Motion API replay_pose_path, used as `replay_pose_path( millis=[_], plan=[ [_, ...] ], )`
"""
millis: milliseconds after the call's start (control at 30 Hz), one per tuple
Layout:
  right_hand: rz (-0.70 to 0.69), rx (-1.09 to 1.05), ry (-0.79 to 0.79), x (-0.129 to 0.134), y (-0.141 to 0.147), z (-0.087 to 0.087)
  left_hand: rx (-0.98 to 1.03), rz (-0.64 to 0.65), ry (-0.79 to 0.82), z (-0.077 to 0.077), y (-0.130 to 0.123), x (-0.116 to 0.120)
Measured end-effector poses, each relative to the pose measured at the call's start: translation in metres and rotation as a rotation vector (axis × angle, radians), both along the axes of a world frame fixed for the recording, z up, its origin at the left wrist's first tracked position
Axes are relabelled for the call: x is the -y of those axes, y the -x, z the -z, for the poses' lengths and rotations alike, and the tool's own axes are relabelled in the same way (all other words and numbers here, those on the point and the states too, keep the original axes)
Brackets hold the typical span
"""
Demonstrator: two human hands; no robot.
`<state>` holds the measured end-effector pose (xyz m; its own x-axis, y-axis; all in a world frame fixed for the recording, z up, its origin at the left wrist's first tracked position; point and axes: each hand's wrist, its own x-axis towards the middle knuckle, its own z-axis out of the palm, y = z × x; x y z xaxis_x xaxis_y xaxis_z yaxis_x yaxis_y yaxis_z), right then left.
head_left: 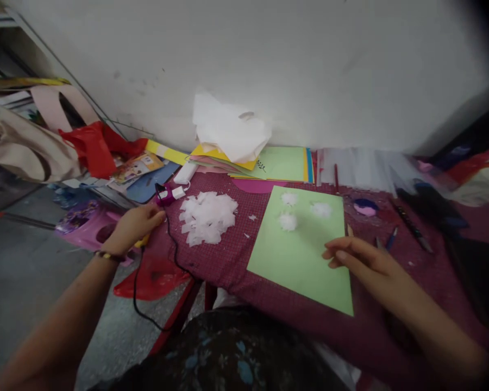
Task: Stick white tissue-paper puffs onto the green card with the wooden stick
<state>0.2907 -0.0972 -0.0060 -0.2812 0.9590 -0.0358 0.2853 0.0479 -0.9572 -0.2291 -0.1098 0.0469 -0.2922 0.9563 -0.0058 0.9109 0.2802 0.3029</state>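
My left hand [137, 225] is at the table's left edge, its fingers closed round a yellow corded tool [142, 240], mostly hidden under the palm. A black cord [135, 290] hangs from the tool and loops back up to the table. Over the right edge of a light green sheet [301, 260] hovers my right hand [361, 259], fingers loosely bent and apart, with nothing seen in them. Three fluffy white tufts [287, 221] sit on the sheet's upper part. Left of it lies a heap of white paper-like pieces [207, 217].
Coloured sheets [285, 163] and a crumpled white bag [230, 125] stand against the wall. A purple plug adapter [169, 194] is behind the heap. Pens [411, 225], a blue-and-pink round item [365, 207] and clear plastic sleeves [358, 168] lie right. A red bag [152, 277] hangs low left.
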Motion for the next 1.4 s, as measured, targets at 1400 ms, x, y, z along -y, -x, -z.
replay_pose_path(
  millis=[1400],
  plan=[
    [-0.024, -0.450, 0.309, -0.012, 0.065, 0.013, 1.178, 0.491, 0.434, 0.054, -0.270, -0.047]
  ],
)
